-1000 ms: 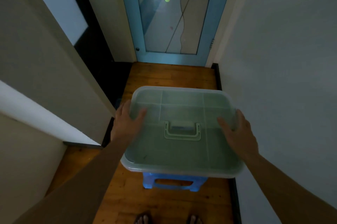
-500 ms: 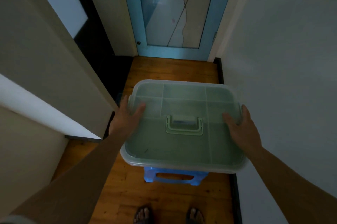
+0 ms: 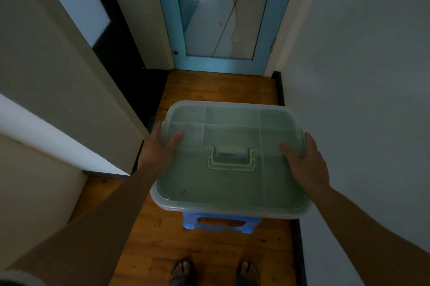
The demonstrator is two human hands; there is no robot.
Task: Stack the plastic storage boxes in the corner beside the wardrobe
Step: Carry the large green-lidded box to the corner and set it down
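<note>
We are gripping the plastic storage box by its sides: left hand and right hand are closing on the lid edges, thumbs on top, fingers hidden below. It is covering most of a blue stool; its contents are staying murky.

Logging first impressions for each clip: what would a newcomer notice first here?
A translucent box with a pale green lid fills the centre, gripped at its sides by the left hand and right hand. Under its near edge peeks a blue stool on the wooden floor. Straight ahead, at the corridor's end, stands a blue-framed glass door.
</note>
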